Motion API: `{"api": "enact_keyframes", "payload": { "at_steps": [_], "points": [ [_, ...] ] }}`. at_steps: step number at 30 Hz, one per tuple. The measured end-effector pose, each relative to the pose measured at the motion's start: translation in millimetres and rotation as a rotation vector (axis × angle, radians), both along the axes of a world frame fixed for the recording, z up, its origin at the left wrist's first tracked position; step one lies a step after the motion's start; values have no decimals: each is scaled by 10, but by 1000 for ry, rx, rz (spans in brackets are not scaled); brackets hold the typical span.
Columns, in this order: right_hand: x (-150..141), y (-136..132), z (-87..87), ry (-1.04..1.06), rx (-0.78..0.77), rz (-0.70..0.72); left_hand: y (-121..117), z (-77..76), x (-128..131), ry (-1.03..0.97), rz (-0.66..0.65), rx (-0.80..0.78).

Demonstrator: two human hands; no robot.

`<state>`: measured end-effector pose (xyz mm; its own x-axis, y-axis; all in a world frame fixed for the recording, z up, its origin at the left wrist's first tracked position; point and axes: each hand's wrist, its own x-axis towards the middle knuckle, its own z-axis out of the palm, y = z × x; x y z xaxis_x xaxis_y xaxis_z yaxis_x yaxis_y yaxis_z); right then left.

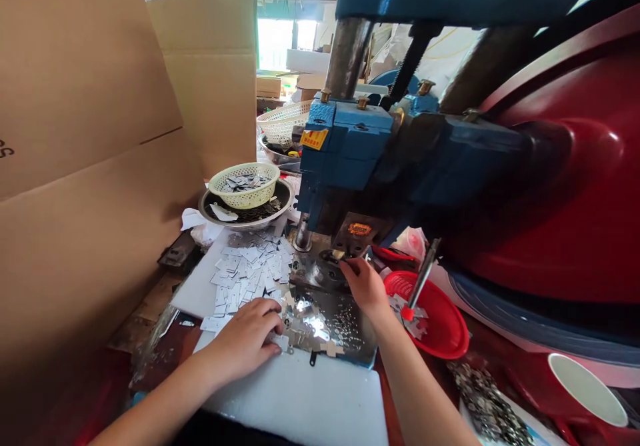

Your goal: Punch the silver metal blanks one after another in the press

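My right hand (pixel 364 286) is at the die of a blue press (pixel 345 143), thumb and forefinger closed on the edge of a small metal plate (pixel 339 255) under the press head. My left hand (pixel 247 339) lies lower left, fingers curled over the edge of the press bed, with a thin metal plate (pixel 281 342) at the fingertips. Beside it spreads a loose heap of flat silvery plates (pixel 250 276) on white foam. More small pieces and bright scraps lie on the steel press bed (pixel 345 323).
A cardboard box (pixel 75 133) walls off the left. Behind the heap, a pale basket (pixel 245 196) of plates sits in a metal bowl (pixel 205 207). At right are a red basket (pixel 453 339), a red-tipped lever (pixel 420 279), a large red flywheel (pixel 565 166) and a red mug (pixel 540 379).
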<state>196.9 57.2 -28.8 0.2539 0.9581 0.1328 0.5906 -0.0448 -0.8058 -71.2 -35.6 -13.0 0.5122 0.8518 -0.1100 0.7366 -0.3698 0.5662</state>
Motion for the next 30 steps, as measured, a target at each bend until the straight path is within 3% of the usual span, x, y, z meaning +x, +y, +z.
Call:
{"api": "enact_keyframes", "payload": {
  "at_steps": [3,9,11,14,17,20,24,27,30],
  "points": [
    [193,-135,20,28,17,-99,3,7,48,1,31,-13],
    [689,-782,-14,-40,50,-432,-22,-42,107,-29,85,-97],
    [604,-913,-75,-127,15,-326,-19,-71,124,-45,105,-119],
    [257,-931,-153,-258,63,140,-11,-100,154,-33,103,-119],
    [-89,-811,-140,-425,101,382,-15,-98,170,-41,119,-91],
    [-259,-706,-84,-563,40,431,-30,-72,163,-119,156,-62],
    [-268,-701,-85,-685,-12,409,-45,-54,165,-322,260,-108],
    [-206,-722,-108,-640,18,365,-31,-86,216,-606,402,-267],
    [-144,-642,-52,-557,144,267,3,-119,296,-929,589,-551]
  ]
}}
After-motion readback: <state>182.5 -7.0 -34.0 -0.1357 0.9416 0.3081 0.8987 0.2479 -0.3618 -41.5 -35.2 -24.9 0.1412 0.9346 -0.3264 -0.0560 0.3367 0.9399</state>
